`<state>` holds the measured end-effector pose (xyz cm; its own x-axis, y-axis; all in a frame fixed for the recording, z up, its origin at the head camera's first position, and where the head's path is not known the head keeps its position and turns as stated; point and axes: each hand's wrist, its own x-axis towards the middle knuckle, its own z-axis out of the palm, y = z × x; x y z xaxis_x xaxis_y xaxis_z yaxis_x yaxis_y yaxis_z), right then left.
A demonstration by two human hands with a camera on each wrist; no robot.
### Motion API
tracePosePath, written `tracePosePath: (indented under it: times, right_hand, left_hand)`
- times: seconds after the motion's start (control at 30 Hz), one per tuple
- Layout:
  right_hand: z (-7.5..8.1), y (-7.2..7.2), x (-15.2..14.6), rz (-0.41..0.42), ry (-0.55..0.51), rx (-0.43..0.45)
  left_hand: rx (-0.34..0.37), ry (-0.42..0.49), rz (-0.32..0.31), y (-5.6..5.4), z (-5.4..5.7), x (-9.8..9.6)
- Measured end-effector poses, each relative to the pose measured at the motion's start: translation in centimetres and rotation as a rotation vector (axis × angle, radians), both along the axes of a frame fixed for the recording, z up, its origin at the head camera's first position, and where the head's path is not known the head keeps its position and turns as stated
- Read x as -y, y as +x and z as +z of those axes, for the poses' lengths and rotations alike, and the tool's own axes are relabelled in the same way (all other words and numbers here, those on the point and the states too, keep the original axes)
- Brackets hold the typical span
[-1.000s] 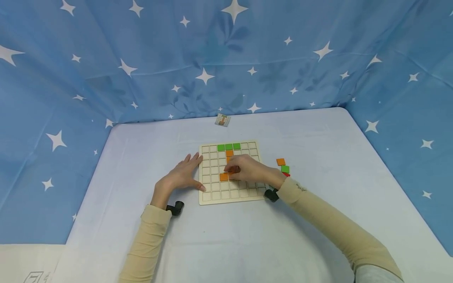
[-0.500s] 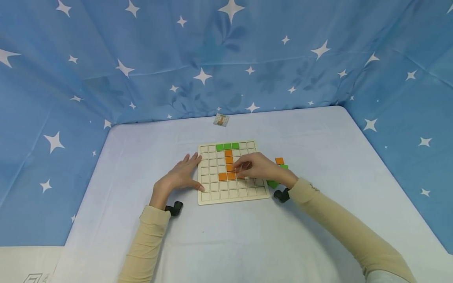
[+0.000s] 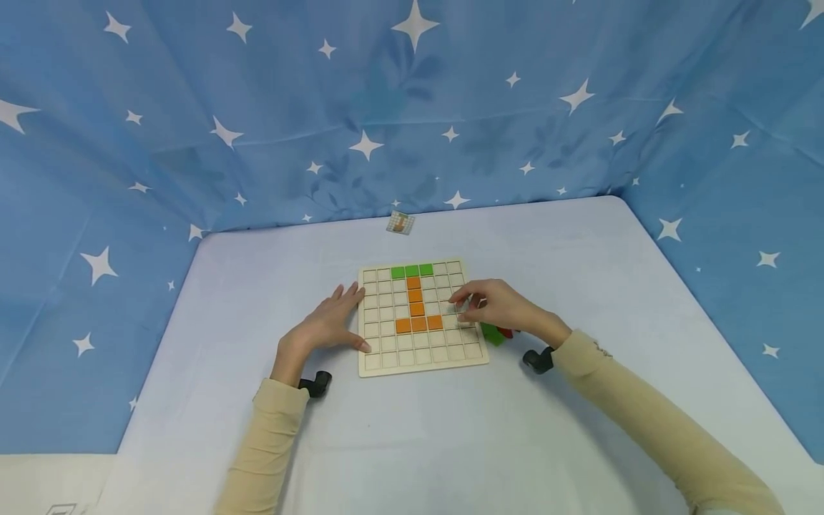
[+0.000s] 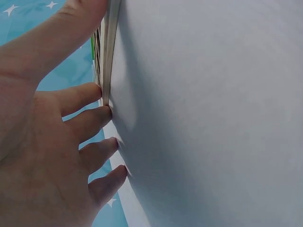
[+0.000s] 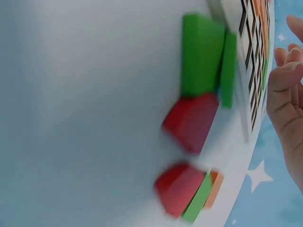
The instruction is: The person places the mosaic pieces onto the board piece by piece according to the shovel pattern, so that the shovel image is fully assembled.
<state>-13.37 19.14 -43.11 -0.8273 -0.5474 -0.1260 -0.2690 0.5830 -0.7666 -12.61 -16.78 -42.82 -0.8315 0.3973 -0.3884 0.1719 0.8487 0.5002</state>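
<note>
Left hand: fingers and thumb spread, palm down, thumb and fingertips against the left edge of the board
Right hand: fingers loosely bent, thumb and forefinger apart with nothing visible between them, set over the right part of the board; whether the fingertips touch the wood cannot be told from these angles
Board: one, pale, gridded, flat between the two hands, its left edge at the left hand, its right edge under the right hand
Green tiles: three, side by side in the row farthest from the person, ahead of and between the hands
Orange tiles: six; three in a column running nearer from the middle green, three across the row below, all between the left thumb and the right fingers
Loose green pieces: some just off the board, below the right hand, one touching a red piece
Red pieces: two, blurred, near the right hand; the farther one next to a green piece and a loose orange piece
Card: small, patterned, beyond both hands, near the far edge of the white table
</note>
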Motion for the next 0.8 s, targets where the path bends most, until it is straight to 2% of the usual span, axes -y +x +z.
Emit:
tracePosePath:
  times: [0.47,0.8]
  right_hand:
    - [0.2,-0.2,-3.9,-0.107,0.073,0.047]
    - [-0.6,-0.2,-5.3,-0.149,0.117,0.005]
  left_hand:
    - [-0.001,0.008,-0.012,-0.2,0.0,0.1]
    - [0.012,-0.006,-0.008,-0.1,-0.2,0.1]
